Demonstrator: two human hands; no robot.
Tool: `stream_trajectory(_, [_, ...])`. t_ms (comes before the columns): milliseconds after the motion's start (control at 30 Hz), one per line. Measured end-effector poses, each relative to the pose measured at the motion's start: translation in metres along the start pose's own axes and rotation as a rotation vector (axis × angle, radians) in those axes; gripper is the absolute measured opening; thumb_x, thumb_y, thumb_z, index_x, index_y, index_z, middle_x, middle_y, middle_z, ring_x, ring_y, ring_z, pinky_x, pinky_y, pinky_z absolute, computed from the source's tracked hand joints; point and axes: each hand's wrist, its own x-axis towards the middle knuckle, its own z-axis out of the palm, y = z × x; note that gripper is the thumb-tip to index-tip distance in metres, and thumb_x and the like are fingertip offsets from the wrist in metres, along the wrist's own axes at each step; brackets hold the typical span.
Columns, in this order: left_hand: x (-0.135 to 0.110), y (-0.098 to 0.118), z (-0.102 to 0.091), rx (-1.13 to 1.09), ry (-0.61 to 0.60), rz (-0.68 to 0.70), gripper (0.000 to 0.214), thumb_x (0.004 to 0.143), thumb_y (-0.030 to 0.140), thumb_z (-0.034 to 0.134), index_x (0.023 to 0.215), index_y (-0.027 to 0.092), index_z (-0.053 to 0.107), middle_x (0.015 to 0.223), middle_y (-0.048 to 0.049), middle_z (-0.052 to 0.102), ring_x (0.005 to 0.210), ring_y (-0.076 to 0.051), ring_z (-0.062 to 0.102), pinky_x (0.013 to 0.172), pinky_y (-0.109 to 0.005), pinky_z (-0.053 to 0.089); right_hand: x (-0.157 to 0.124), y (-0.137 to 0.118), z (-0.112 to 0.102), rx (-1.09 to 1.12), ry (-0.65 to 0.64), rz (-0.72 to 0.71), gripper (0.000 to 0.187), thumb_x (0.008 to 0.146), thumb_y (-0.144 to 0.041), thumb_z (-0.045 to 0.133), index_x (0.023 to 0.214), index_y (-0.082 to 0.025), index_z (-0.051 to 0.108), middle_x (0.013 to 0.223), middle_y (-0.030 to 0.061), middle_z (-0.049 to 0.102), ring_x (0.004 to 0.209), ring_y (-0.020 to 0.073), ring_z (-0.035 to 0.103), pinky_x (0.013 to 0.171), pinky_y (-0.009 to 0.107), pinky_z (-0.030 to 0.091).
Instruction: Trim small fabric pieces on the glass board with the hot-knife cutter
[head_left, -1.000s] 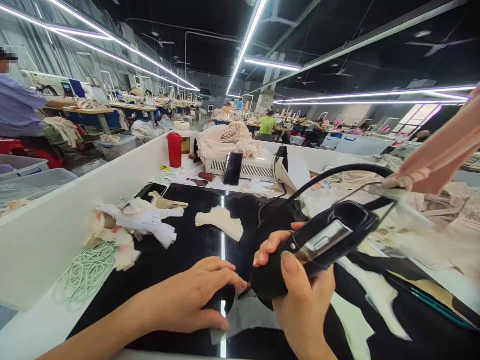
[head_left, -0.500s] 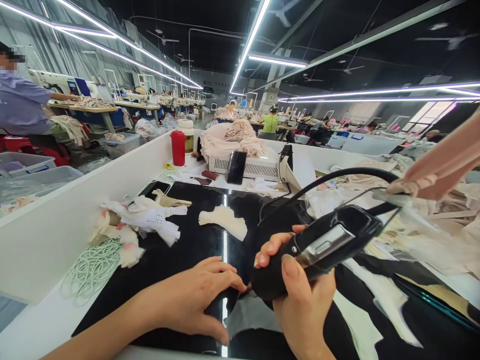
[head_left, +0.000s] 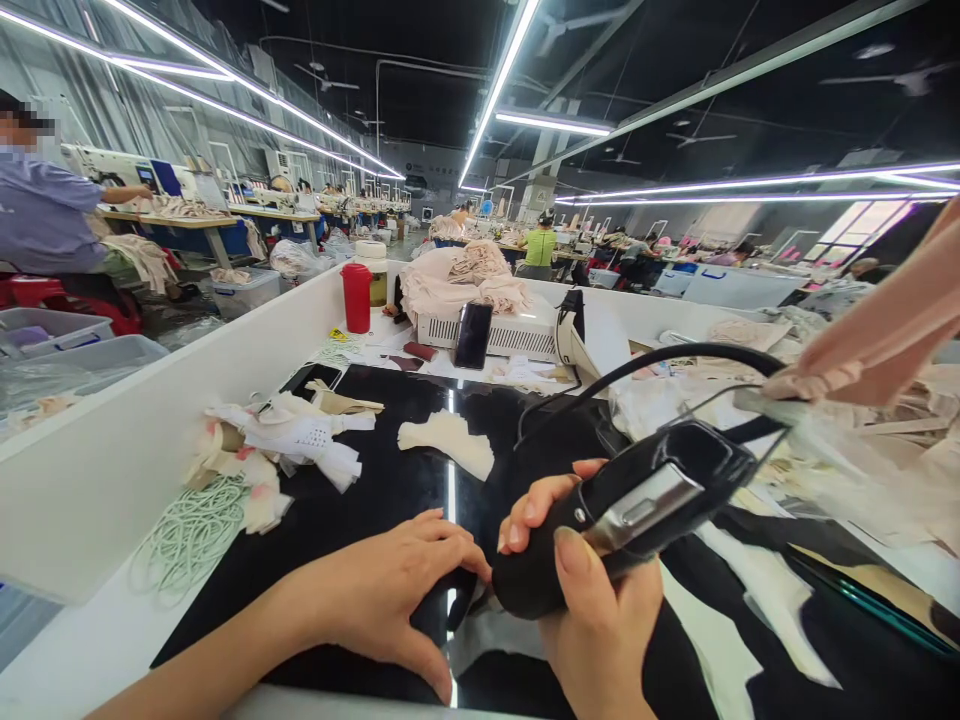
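My right hand [head_left: 600,610] is wrapped around a black corded handheld power tool [head_left: 637,510] with a silver plate on its side. The tool slants, its rounded front end down by the glossy black work surface [head_left: 360,560]. My left hand [head_left: 390,590] rests low over that surface, thumb and fingers apart, fingertips beside the tool's front end. Close to the tip lies a pale, greyish sheet piece [head_left: 499,632], partly hidden by the tool and my right hand. What the tip touches is too dark to make out. A cream cut fabric piece [head_left: 448,443] lies ahead of my hands.
White scraps [head_left: 315,435] and a pale green cord coil [head_left: 191,530] lie left. A phone [head_left: 473,335] leans at the back near a red cup [head_left: 356,298]. The tool's cable [head_left: 675,352] arches to the right. White walls [head_left: 135,430] edge the table. A person [head_left: 45,210] sits far left.
The tool and my right hand have shifted slightly left and down toward my left hand. My left hand has hardly moved.
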Motion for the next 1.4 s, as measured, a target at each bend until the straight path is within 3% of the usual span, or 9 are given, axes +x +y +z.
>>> stream_trajectory(367, [0.002,-0.001,0.0,-0.026,0.043,0.02,0.075,0.065,0.048,0.095,0.125,0.025,0.056,0.124,-0.005,0.062,0.122,-0.03,0.055,0.108,-0.041,0.044,-0.011,-0.002,0.01,0.062,-0.008,0.036,0.034,0.092,-0.04,0.073,0.121,-0.034,0.055,0.085,-0.0039,0.064,0.065,0.0133,0.063,0.067,0.036,0.058])
stream_trajectory(567, [0.002,0.0,0.001,-0.009,0.071,0.029,0.074,0.063,0.049,0.095,0.122,0.025,0.058,0.121,-0.0047,0.062,0.118,-0.03,0.055,0.105,-0.041,0.046,-0.017,-0.003,0.018,0.05,0.057,0.096,0.033,0.092,-0.04,0.073,0.118,-0.032,0.054,0.083,-0.005,0.064,0.063,0.0138,0.063,0.073,0.039,0.058])
stream_trajectory(700, [0.002,0.001,0.001,-0.022,0.074,0.069,0.07,0.068,0.048,0.093,0.124,0.025,0.058,0.122,-0.0065,0.065,0.121,-0.03,0.058,0.112,-0.045,0.041,-0.008,-0.006,0.011,0.042,-0.006,0.06,0.033,0.092,-0.038,0.072,0.119,-0.032,0.054,0.084,-0.0036,0.064,0.064,0.015,0.063,0.063,0.036,0.057])
stream_trajectory(800, [0.0,0.003,0.0,-0.012,0.058,0.101,0.051,0.075,0.043,0.09,0.115,0.026,0.063,0.136,-0.0088,0.062,0.133,-0.03,0.053,0.119,-0.049,0.033,0.002,-0.011,0.002,0.008,0.023,0.007,0.033,0.091,-0.036,0.073,0.118,-0.031,0.056,0.082,-0.0029,0.064,0.063,0.0147,0.062,0.058,0.033,0.056])
stream_trajectory(933, [-0.003,0.006,-0.003,0.044,0.067,0.087,0.017,0.084,0.033,0.085,0.092,0.026,0.071,0.151,-0.0055,0.053,0.144,-0.029,0.043,0.114,-0.043,0.042,0.013,-0.019,-0.01,-0.025,0.113,0.0,0.03,0.089,-0.033,0.075,0.113,-0.029,0.057,0.08,-0.0037,0.063,0.061,0.0134,0.061,0.058,0.031,0.056])
stream_trajectory(1133, [-0.006,0.005,-0.015,0.196,0.072,0.037,0.006,0.091,0.027,0.078,0.086,0.026,0.074,0.148,-0.0027,0.057,0.145,-0.03,0.04,0.115,-0.044,0.042,0.017,-0.021,-0.019,-0.088,0.187,-0.019,0.031,0.086,-0.033,0.076,0.11,-0.028,0.058,0.078,-0.004,0.064,0.059,0.0136,0.061,0.057,0.031,0.055])
stream_trajectory(1267, [-0.011,-0.008,-0.021,0.358,0.165,0.023,0.012,0.097,0.017,0.066,0.094,0.027,0.072,0.15,-0.002,0.055,0.144,-0.03,0.041,0.122,-0.055,0.031,0.017,-0.021,-0.017,-0.103,0.19,-0.014,0.031,0.086,-0.034,0.076,0.11,-0.029,0.057,0.079,-0.0042,0.064,0.059,0.0141,0.062,0.059,0.033,0.054])
stream_trajectory(1333, [-0.013,-0.014,-0.021,0.434,0.288,0.001,0.028,0.099,0.007,0.053,0.103,0.028,0.071,0.15,-0.003,0.055,0.144,-0.03,0.042,0.124,-0.06,0.024,0.017,-0.02,-0.015,-0.118,0.19,-0.01,0.032,0.086,-0.035,0.077,0.111,-0.029,0.057,0.08,-0.0041,0.065,0.059,0.0143,0.063,0.06,0.034,0.054])
stream_trajectory(1400, [-0.013,-0.016,-0.018,0.457,0.413,-0.025,0.036,0.099,0.002,0.043,0.109,0.026,0.069,0.145,-0.0058,0.057,0.14,-0.029,0.045,0.122,-0.059,0.029,0.017,-0.018,-0.014,-0.133,0.196,-0.015,0.032,0.087,-0.035,0.077,0.111,-0.029,0.057,0.081,-0.0041,0.066,0.06,0.0145,0.063,0.06,0.034,0.054])
